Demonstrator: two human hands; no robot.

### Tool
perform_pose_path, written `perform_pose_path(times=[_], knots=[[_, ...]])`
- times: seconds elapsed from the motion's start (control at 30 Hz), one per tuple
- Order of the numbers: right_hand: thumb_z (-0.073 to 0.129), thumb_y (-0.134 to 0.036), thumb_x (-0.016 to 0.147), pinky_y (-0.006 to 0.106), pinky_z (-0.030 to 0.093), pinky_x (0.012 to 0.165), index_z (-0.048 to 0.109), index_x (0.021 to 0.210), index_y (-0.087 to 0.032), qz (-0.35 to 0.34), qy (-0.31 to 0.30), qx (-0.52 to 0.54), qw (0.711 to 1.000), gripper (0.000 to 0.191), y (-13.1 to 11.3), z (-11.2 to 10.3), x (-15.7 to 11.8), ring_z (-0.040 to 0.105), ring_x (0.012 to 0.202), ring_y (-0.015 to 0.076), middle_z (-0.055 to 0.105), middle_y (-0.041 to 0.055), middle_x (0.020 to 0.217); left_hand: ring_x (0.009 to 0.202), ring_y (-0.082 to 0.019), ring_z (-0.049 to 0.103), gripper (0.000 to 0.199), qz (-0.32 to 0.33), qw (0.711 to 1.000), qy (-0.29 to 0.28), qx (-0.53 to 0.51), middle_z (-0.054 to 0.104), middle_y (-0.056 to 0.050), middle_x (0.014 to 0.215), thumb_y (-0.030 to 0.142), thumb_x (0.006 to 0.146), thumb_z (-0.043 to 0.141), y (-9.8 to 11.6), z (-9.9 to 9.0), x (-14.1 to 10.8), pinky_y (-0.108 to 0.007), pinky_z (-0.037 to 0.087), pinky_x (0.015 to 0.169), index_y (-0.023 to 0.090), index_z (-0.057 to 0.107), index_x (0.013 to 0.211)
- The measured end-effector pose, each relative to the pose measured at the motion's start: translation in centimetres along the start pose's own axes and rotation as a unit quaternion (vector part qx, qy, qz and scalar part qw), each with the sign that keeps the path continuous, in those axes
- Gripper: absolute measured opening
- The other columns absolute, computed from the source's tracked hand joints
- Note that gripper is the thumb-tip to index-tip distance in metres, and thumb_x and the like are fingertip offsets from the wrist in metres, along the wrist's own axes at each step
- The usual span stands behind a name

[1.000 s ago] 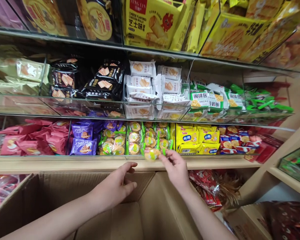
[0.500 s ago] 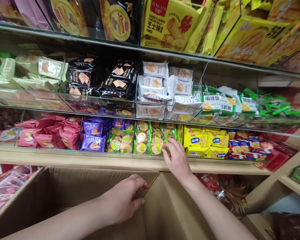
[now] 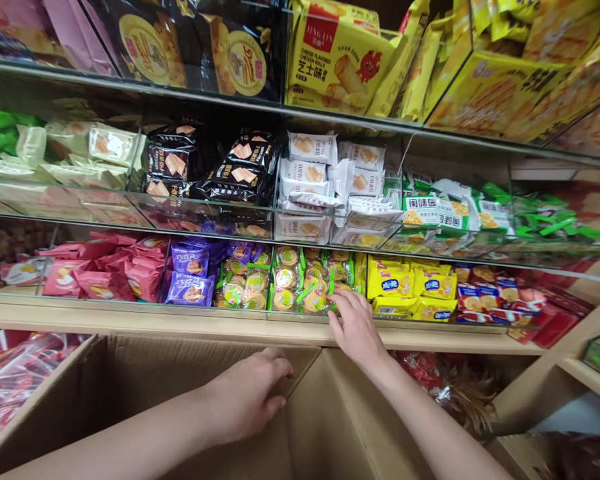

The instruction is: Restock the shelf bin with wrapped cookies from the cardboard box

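Note:
My right hand reaches to the front of the bottom shelf. Its fingertips are at the clear divider in front of the green-edged cookie packs, thumb and fingers apart, with nothing seen between them. Round cookies show through the clear wrappers. Over the open cardboard box hovers my left hand, loosely curved, with a gap between thumb and fingers and nothing in it. Yellow snack packets sit just right of my right hand.
Purple packets and pink packets lie farther left on the same shelf. Above them, a glass-fronted shelf holds black, white and green packets. Bagged goods stand left of the box.
My right hand has dropped slightly along the shelf front, its fingers lower against the cookie packs. My left hand has hardly moved. The view has shifted a little.

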State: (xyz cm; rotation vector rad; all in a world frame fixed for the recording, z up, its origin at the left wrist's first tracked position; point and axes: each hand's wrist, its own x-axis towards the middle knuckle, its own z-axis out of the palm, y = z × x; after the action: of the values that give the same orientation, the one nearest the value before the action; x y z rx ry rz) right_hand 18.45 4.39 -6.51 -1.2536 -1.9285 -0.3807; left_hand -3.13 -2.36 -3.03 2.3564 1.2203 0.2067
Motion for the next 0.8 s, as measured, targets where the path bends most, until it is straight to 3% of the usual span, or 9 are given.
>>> perform_pose_path(times=[0.17, 0.33, 0.43, 0.53, 0.57, 0.63, 0.7, 0.8], knots=[[0.042, -0.017, 0.082, 0.041, 0.033, 0.09, 0.049, 0.114, -0.014, -0.061, 0.036, 0.01, 0.997, 0.033, -0.6, 0.6, -0.1, 0.041, 0.109, 0.0245, 0.053, 0.0094, 0.114, 0.098, -0.021, 0.053, 0.032, 0.012, 0.999, -0.038, -0.002, 0.054, -0.006, 0.11, 0.023, 0.069, 0.054, 0.2, -0.1, -0.5, -0.03, 0.041, 0.087, 0.023, 0.059, 0.1], [0.045, -0.029, 0.085, 0.04, 0.034, 0.089, 0.051, 0.113, -0.017, -0.077, -0.006, 0.022, 0.997, 0.032, -0.8, 1.7, 0.7, 0.044, 0.105, 0.0234, 0.058, 0.0057, 0.112, 0.093, -0.021, 0.056, 0.032, 0.014, 0.997, -0.069, 0.027, 0.055, -0.007, 0.103, 0.023, 0.07, 0.054, 0.8, -0.3, -0.6, -0.029, 0.043, 0.082, 0.023, 0.059, 0.101], [0.047, -0.031, 0.083, 0.042, 0.033, 0.089, 0.051, 0.113, -0.018, -0.082, -0.011, 0.018, 0.996, 0.033, -0.7, 1.3, 1.1, 0.043, 0.107, 0.0241, 0.057, 0.0068, 0.113, 0.094, -0.022, 0.056, 0.034, 0.015, 0.996, -0.081, 0.037, 0.056, -0.007, 0.103, 0.024, 0.069, 0.054, 1.0, -0.4, -0.6, -0.03, 0.043, 0.082, 0.022, 0.059, 0.102], [0.049, -0.029, 0.081, 0.046, 0.033, 0.09, 0.053, 0.109, -0.016, -0.085, 0.033, 0.018, 0.996, 0.031, -1.7, 0.2, 0.5, 0.038, 0.112, 0.0275, 0.05, 0.012, 0.119, 0.094, -0.026, 0.057, 0.039, -0.003, 0.992, -0.108, 0.062, 0.058, -0.009, 0.104, 0.026, 0.067, 0.055, 1.1, -0.6, -0.8, -0.035, 0.044, 0.081, 0.022, 0.059, 0.106], [0.048, -0.027, 0.081, 0.046, 0.034, 0.089, 0.055, 0.105, -0.015, -0.091, 0.044, 0.027, 0.995, 0.027, -2.5, -0.1, -0.2, 0.04, 0.11, 0.0272, 0.051, 0.013, 0.117, 0.092, -0.028, 0.058, 0.039, -0.015, 0.989, -0.124, 0.079, 0.059, -0.011, 0.103, 0.027, 0.066, 0.055, 1.1, -0.6, -1.0, -0.038, 0.045, 0.079, 0.022, 0.06, 0.105], [0.046, -0.022, 0.082, 0.042, 0.04, 0.082, 0.059, 0.091, -0.017, -0.133, 0.003, 0.063, 0.989, 0.017, -4.6, -0.3, -2.3, 0.05, 0.095, 0.0235, 0.059, 0.0111, 0.097, 0.087, -0.034, 0.06, 0.039, -0.043, 0.979, -0.161, 0.115, 0.063, -0.015, 0.097, 0.029, 0.063, 0.057, 0.9, -0.5, -1.3, -0.044, 0.046, 0.072, 0.02, 0.063, 0.1], [0.046, -0.022, 0.081, 0.033, 0.045, 0.066, 0.059, 0.073, -0.02, -0.202, -0.131, 0.122, 0.963, 0.016, -7.1, 0.5, -5.3, 0.054, 0.068, 0.0175, 0.059, 0.004, 0.067, 0.081, -0.038, 0.062, 0.038, -0.073, 0.97, -0.186, 0.14, 0.065, -0.018, 0.091, 0.028, 0.06, 0.058, 0.6, -0.4, -1.6, -0.048, 0.047, 0.066, 0.019, 0.066, 0.095], [0.049, -0.034, 0.082, 0.025, 0.046, 0.056, 0.058, 0.07, -0.019, -0.081, -0.146, 0.207, 0.964, 0.021, -9.9, 2.3, -9.9, 0.053, 0.057, 0.0116, 0.057, -0.0004, 0.062, 0.082, -0.041, 0.061, 0.039, -0.099, 0.967, -0.192, 0.134, 0.066, -0.019, 0.091, 0.025, 0.056, 0.059, 0.3, -0.3, -1.7, -0.051, 0.046, 0.065, 0.019, 0.067, 0.094]])
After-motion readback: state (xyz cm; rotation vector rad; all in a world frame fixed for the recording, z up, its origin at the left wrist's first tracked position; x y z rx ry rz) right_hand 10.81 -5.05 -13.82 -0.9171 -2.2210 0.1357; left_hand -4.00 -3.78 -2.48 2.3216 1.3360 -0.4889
